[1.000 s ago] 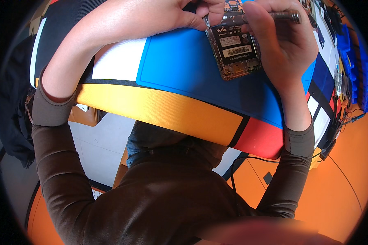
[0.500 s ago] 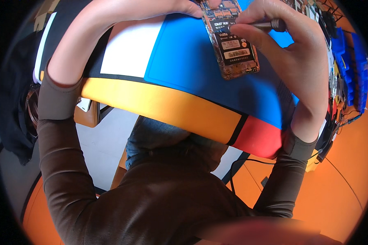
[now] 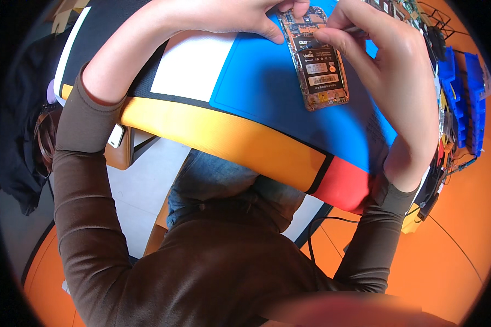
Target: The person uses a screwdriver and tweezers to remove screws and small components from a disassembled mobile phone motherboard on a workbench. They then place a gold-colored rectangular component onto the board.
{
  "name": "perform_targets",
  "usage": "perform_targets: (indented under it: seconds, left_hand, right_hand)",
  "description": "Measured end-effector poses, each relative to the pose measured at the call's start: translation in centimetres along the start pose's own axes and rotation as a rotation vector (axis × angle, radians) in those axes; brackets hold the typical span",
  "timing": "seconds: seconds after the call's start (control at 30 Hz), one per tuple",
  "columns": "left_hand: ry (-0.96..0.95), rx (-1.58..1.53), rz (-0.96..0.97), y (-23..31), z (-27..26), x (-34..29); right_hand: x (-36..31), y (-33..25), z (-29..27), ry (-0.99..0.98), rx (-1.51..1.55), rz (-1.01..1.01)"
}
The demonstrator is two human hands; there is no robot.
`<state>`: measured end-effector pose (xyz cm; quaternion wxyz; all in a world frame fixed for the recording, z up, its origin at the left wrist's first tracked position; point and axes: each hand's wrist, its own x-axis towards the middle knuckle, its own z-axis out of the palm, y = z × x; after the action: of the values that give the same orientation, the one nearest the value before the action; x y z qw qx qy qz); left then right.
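Note:
An opened phone [image 3: 324, 101] lies on the blue mat [image 3: 256, 76], its black battery [image 3: 323, 64] and upper circuit board [image 3: 308, 27] exposed. My left hand [image 3: 240, 16] holds the phone's upper end, thumb by its left edge and a fingertip over the top of the board. Over the phone's right side, my right hand [image 3: 390, 60] is closed in a pinch above the seam between battery and board. A slim metal tool [image 3: 358, 32] shows partly between its fingers; the tip is hidden.
Yellow [image 3: 218, 136] and red [image 3: 341, 185] bands run along the table's near edge. At the right stand blue plastic bins [image 3: 474, 103], with cluttered parts and cables beside them. A brown case [image 3: 120, 152] with a white item sits below the table at left.
The phone and both hands appear slightly farther right and lower in view. My right hand has turned, so less of the metal tool shows now.

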<state>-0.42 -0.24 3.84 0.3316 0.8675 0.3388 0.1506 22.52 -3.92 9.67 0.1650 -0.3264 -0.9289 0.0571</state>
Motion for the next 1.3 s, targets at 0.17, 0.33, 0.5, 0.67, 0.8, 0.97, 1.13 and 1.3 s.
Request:
perform_targets:
  seconds: [0.17,0.33,0.5,0.67,0.8,0.97,1.13,1.3]
  left_hand:
    - [0.087,0.082,0.055,-0.2,0.4,-0.5]
    - [0.093,0.105,0.074,0.0,0.4,-0.8]
    - [0.117,0.155,0.117,-0.1,0.6,-1.0]
    - [0.095,0.145,0.09,-0.3,0.6,-0.8]
    - [0.078,0.127,0.081,-0.2,0.6,-0.7]
    - [0.1,0.152,0.115,0.1,0.5,-1.0]
    - [0.091,0.173,0.075,0.1,0.5,-0.9]
    - [0.19,0.18,0.09,0.2,0.5,-1.0]
  right_hand:
    - [-0.3,-0.2,0.2,0.023,-0.035,-0.085]
    - [-0.8,-1.2,0.1,0.05,0.056,-0.02]
    - [-0.6,-0.6,-0.2,-0.016,-0.048,-0.055]
    - [-0.8,-0.8,0.4,0.061,-0.197,-0.049]
    - [-0.5,-0.9,0.8,0.128,-0.25,-0.083]
    - [-0.8,-1.0,0.1,0.044,-0.181,-0.043]
    - [-0.9,-0.7,0.0,0.029,-0.026,-0.051]
    - [-0.4,-0.9,-0.2,-0.017,-0.084,-0.052]
